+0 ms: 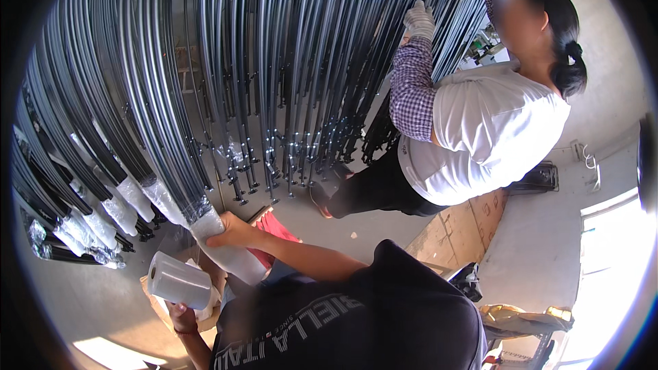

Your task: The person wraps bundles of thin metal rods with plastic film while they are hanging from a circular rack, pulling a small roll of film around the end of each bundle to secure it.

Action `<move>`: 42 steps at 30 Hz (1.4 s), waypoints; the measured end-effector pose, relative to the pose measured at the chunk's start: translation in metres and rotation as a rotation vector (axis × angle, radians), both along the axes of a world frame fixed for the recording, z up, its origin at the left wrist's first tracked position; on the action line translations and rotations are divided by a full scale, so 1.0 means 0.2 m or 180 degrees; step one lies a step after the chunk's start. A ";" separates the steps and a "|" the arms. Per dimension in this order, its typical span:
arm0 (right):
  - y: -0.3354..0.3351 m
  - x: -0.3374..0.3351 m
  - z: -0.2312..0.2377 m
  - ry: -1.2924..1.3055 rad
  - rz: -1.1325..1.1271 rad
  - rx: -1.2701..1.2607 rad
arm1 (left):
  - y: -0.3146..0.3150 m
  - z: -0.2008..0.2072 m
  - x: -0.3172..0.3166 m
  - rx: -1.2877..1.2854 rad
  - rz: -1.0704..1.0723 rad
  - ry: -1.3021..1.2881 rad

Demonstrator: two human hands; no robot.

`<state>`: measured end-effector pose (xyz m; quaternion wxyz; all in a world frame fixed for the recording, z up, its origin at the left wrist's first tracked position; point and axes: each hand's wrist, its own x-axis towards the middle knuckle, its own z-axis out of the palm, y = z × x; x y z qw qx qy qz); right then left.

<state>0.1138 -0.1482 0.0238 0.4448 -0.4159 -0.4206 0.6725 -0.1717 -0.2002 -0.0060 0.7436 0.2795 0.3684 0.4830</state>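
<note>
Rod bundle (179, 185) is leaning at lower left; I'm gripping its film-wrapped end (229, 253) with my right hand (229, 234), left hand (184, 316) closed on the film roll (179, 279). Several neighbouring bundles (103, 216) already look wrapped; this one seems nearly finished.

Long dark rods (205, 62) are hanging thick across the top, leaving hardly a gap between them. Wrapped bundle ends (103, 219) are crowding the left side, so nothing is getting through there. The right hand (229, 235) is gripping one wrapped end, the left hand (181, 315) is lifting a film roll (179, 279) just below it, blocking that corner. A co-worker (480, 137) is filling the right. Bare floor (528, 247) beyond is staying open.
</note>
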 end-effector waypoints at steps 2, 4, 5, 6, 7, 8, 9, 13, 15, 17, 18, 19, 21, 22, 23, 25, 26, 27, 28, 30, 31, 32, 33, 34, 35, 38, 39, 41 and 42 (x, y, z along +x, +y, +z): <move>0.01 -0.02 -0.01 0.0028 0.0070 0.0003 | -0.02 0.02 0.01 -0.0141 0.0070 -0.0027; 0.02 -0.02 0.00 0.0122 -0.0014 0.0190 | -0.01 0.24 0.14 0.0080 -0.0307 -0.0096; 0.02 -0.05 0.01 0.0234 0.0014 0.0259 | -0.01 0.29 0.16 0.0143 -0.0346 -0.0041; 0.01 -0.04 0.05 0.0250 0.0012 0.0108 | -0.01 0.34 0.18 0.0200 -0.0414 0.0014; -0.01 -0.04 0.10 0.0270 0.0022 -0.0072 | -0.03 0.30 0.18 0.0201 -0.0397 0.0106; -0.02 -0.04 0.10 -0.0214 -0.0454 0.0306 | -0.05 0.26 0.17 0.0180 -0.0390 0.0202; -0.06 -0.05 0.10 -0.0696 -0.0948 0.0687 | -0.07 0.26 0.16 0.0153 -0.0405 0.0295; -0.37 -0.06 0.34 -0.1398 -0.1072 0.0840 | -0.05 0.41 0.27 0.0900 -0.0847 0.1212; -0.44 -0.13 0.46 -0.1390 -0.0323 0.1326 | -0.06 0.46 0.36 0.1110 -0.0774 0.1546; -0.47 -0.18 0.49 -0.1523 -0.0446 0.1334 | -0.09 0.53 0.47 0.1591 -0.0303 0.2178; -0.46 -0.20 0.48 -0.1476 -0.0607 0.1286 | -0.11 0.54 0.52 0.1764 -0.0198 0.2487; -0.43 -0.21 0.48 -0.1410 -0.0763 0.1235 | -0.13 0.56 0.56 0.1930 -0.0090 0.2814; -0.42 -0.21 0.49 -0.1312 -0.1019 0.1159 | -0.16 0.56 0.60 0.2262 -0.0152 0.3057; -0.41 -0.20 0.50 -0.1288 -0.1132 0.1131 | -0.16 0.62 0.60 0.2329 -0.0271 0.3049; -0.41 -0.19 0.51 -0.1262 -0.1243 0.1101 | -0.15 0.66 0.60 0.2394 -0.0391 0.3042; -0.38 -0.13 0.52 -0.0420 -0.1092 0.0657 | -0.10 0.61 0.51 0.2396 -0.0760 0.2479; -0.38 -0.08 0.52 0.0000 -0.1017 0.0423 | 0.00 0.56 0.45 0.1955 -0.1089 0.1942; -0.38 -0.04 0.52 0.0432 -0.0915 0.0183 | 0.10 0.51 0.41 0.1491 -0.1379 0.1419; -0.38 -0.02 0.54 0.0146 -0.0795 0.0213 | 0.19 0.50 0.44 0.1269 -0.0997 0.1346; -0.38 0.00 0.55 -0.0397 -0.0587 0.0267 | 0.32 0.35 0.55 0.0950 -0.0542 0.0852; -0.38 -0.01 0.55 -0.0121 -0.0579 0.0182 | 0.35 0.24 0.58 0.0863 -0.0417 0.0453; -0.38 0.00 0.55 0.0094 -0.0649 0.0085 | 0.40 0.27 0.63 0.1002 -0.1165 -0.0008; -0.38 0.01 0.54 0.0310 -0.0716 -0.0010 | 0.43 0.31 0.67 0.1127 -0.1907 -0.0477; -0.39 0.05 0.46 0.0487 -0.0823 0.0304 | 0.42 0.32 0.70 0.1236 -0.1831 -0.0358; -0.42 0.09 0.40 0.0438 -0.1072 0.0306 | 0.41 0.33 0.72 0.1184 -0.1760 -0.0226; -0.42 0.23 0.30 0.0757 -0.1512 0.0142 | 0.40 0.32 0.73 0.0964 -0.1594 0.0001; -0.40 0.27 0.27 0.0892 -0.1583 0.0040 | 0.40 0.32 0.72 0.0909 -0.1586 0.0022; -0.35 0.37 0.09 0.0868 -0.1580 -0.0087 | 0.39 0.34 0.74 0.0794 -0.1630 0.0069; -0.31 0.38 0.02 0.0865 -0.1500 -0.0184 | 0.38 0.35 0.75 0.0771 -0.1500 0.0126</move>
